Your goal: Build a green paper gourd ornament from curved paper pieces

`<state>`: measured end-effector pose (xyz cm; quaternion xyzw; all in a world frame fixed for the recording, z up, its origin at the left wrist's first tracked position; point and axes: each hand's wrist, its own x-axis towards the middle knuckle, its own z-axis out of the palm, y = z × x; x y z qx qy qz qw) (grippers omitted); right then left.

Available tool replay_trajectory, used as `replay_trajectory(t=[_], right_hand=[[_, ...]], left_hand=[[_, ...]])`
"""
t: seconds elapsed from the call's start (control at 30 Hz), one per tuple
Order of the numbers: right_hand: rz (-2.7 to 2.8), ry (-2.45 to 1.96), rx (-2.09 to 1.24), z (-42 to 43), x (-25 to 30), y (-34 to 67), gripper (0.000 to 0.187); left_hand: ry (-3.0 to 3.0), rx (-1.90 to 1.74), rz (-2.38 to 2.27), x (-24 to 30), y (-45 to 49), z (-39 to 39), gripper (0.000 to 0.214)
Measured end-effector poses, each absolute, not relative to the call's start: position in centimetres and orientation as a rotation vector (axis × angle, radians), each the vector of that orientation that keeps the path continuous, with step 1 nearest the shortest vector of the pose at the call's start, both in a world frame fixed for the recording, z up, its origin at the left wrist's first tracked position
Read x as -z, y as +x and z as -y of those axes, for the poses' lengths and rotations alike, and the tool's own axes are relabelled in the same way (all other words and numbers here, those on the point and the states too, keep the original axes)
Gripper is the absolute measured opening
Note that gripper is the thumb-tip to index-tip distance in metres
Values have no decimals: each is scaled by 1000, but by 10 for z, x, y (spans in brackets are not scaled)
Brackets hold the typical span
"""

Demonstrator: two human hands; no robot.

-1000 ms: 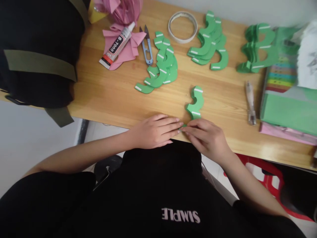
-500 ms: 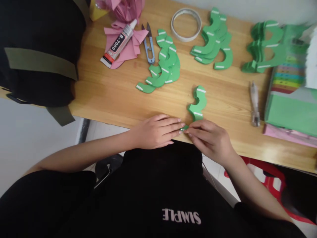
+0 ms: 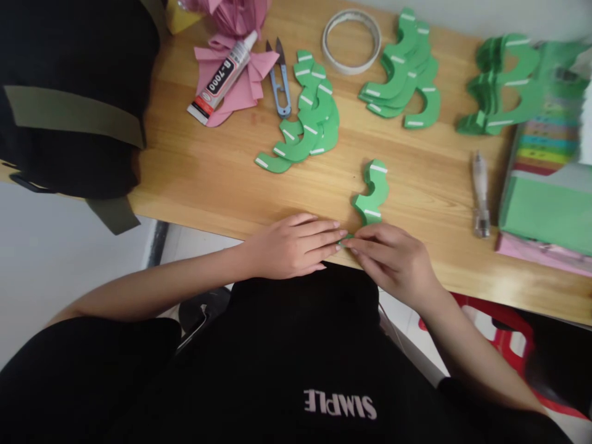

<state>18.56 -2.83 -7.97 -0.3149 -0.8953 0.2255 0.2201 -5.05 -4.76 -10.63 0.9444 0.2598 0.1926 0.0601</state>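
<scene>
At the near edge of the wooden table (image 3: 208, 179), my left hand (image 3: 291, 245) and my right hand (image 3: 391, 256) meet fingertip to fingertip over a small green paper piece (image 3: 346, 239) that barely shows between them. Both hands have fingers pressed together on it. Just beyond my right hand lies a wavy green paper shape (image 3: 372, 192) with white tape strips.
Fanned piles of green curved pieces (image 3: 309, 117) (image 3: 404, 71) (image 3: 502, 83) lie further back. A glue tube (image 3: 222, 73) on pink paper, blue snips (image 3: 281, 80), a tape roll (image 3: 351, 40), a metal tool (image 3: 480, 194), stacked coloured paper (image 3: 546, 209) and a black bag (image 3: 69, 92) are around.
The view has shifted slightly; my hands stay together at the table edge on the small green piece.
</scene>
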Motion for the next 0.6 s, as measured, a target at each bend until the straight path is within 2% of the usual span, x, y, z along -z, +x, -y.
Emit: replay_trajectory(t=[0.13,0.37,0.6], right_hand=[[2504,-834,-553,27,80,184,15],[2441,-859,-660,26,78,187,14],[2533,-826,-519,27,75,184,11]], left_hand=[[2884,-590,-787,105,-50,47,34],[2873,-592,-775,107,-51,48,33],[2872,-612,-770,108,-51,48,34]])
